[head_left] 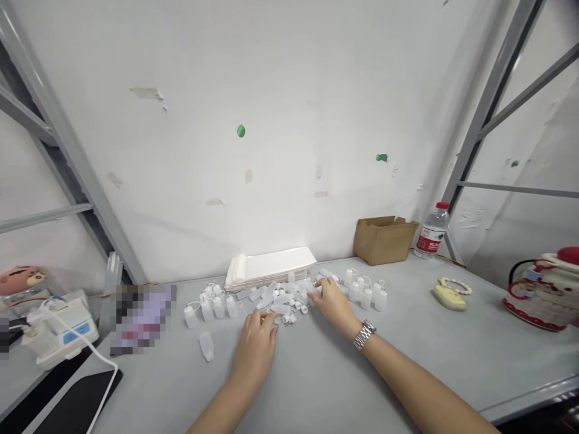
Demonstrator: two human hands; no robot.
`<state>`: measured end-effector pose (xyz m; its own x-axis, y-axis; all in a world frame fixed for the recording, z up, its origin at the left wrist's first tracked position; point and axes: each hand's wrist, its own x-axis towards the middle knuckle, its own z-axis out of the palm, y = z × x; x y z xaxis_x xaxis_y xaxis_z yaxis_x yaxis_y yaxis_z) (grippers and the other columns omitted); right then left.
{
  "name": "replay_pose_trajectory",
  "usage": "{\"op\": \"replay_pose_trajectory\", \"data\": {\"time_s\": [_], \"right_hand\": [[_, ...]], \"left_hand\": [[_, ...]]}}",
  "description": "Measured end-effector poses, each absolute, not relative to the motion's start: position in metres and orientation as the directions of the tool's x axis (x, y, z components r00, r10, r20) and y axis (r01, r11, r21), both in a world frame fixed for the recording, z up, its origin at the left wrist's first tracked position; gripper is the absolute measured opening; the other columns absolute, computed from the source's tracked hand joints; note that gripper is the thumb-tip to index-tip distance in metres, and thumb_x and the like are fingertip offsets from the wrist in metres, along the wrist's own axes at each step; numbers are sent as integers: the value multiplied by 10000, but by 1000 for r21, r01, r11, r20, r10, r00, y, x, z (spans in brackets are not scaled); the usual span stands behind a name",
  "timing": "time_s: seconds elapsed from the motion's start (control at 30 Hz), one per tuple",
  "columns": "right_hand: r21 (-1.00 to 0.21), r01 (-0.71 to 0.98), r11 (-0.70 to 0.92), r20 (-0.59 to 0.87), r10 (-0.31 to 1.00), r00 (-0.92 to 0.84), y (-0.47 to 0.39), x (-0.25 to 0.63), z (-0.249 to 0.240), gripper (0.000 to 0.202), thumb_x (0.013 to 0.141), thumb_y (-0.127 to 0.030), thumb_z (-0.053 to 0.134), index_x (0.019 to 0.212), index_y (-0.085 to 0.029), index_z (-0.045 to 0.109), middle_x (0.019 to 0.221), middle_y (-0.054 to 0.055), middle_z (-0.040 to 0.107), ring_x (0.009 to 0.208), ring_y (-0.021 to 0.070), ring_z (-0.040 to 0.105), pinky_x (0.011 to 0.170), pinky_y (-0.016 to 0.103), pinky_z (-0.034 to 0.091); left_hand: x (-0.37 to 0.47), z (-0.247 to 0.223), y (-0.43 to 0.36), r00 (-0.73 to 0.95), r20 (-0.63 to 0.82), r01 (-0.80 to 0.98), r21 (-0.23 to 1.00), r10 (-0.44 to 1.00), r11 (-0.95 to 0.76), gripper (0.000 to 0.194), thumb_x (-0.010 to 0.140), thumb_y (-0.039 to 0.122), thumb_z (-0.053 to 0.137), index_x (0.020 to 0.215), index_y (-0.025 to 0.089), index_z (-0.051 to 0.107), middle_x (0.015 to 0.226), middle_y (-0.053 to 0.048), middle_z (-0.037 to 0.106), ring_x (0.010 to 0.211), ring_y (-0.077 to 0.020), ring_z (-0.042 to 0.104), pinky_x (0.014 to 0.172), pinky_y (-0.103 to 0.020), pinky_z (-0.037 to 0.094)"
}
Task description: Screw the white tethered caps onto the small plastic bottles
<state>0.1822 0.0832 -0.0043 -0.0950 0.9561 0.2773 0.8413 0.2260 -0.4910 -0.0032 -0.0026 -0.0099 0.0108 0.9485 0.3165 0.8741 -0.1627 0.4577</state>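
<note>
My left hand [256, 340] rests low at the near left edge of a loose pile, its fingers curled together. A small pale piece shows at its fingertips, too small to name. My right hand [335, 304], with a metal watch [364, 334] on the wrist, reaches into the pile's right side, thumb and forefinger apart. Small translucent plastic bottles [270, 295] and white caps [286, 319] make up the pile. Several capped bottles [219, 307] stand upright on the left, and more capped bottles [367, 298] on the right. One capless bottle [206, 346] lies alone, left of my left hand.
Behind the pile lies a stack of white paper or foam sheets [275, 263]. A cardboard box [384, 241] and a water bottle [432, 232] stand at the back right. A yellow item with a beaded strap [450, 298] lies right. A power strip [67, 331] and phone [79, 404] sit left.
</note>
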Motion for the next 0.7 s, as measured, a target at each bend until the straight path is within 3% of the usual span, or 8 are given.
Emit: {"op": "replay_pose_trajectory", "data": {"time_s": [0.2, 0.47, 0.57, 0.63, 0.7], "right_hand": [[-625, 758, 184, 248, 968, -30, 90, 186, -5, 164, 787, -300, 493, 861, -159, 532, 899, 86, 562, 714, 181, 539, 587, 260, 347], [-766, 620, 173, 231, 973, 14, 95, 193, -1, 278, 776, -429, 474, 803, -154, 508, 827, 74, 572, 677, 176, 550, 604, 287, 404], [-876, 456, 155, 164, 986, -22, 85, 191, 11, 317, 762, -473, 493, 789, -158, 505, 697, 30, 570, 591, 156, 562, 530, 268, 416], [-978, 174, 111, 94, 990, -100, 77, 187, 18, 325, 711, -472, 575, 770, -157, 517, 668, 14, 570, 566, 140, 564, 527, 262, 423], [-996, -71, 50, 63, 976, -206, 69, 183, 22, 330, 646, -441, 664, 750, -154, 536, 667, 10, 591, 565, 130, 567, 557, 264, 430]], "left_hand": [[-5, -16, 5, 51, 328, 905, 384, 943, -183, 285, 805, 117, 386, 937, 205, 623, 911, -77, 562, 898, -228, 507, 762, -346, 426], [-14, -14, 9, 74, 357, 914, 348, 931, -206, 205, 806, 127, 411, 770, 184, 604, 813, -64, 559, 847, -223, 519, 694, -321, 422], [-16, -7, 7, 16, 386, 874, 443, 922, -201, 177, 797, 172, 439, 722, 202, 596, 804, -54, 549, 842, -224, 518, 672, -317, 413], [-15, -2, 6, -57, 409, 793, 572, 911, -207, 164, 796, 221, 452, 710, 209, 591, 843, -51, 555, 855, -221, 518, 696, -323, 406], [-14, 3, 7, -165, 366, 609, 768, 916, -198, 145, 786, 285, 481, 719, 211, 586, 881, -47, 580, 870, -213, 527, 715, -316, 401]]}}
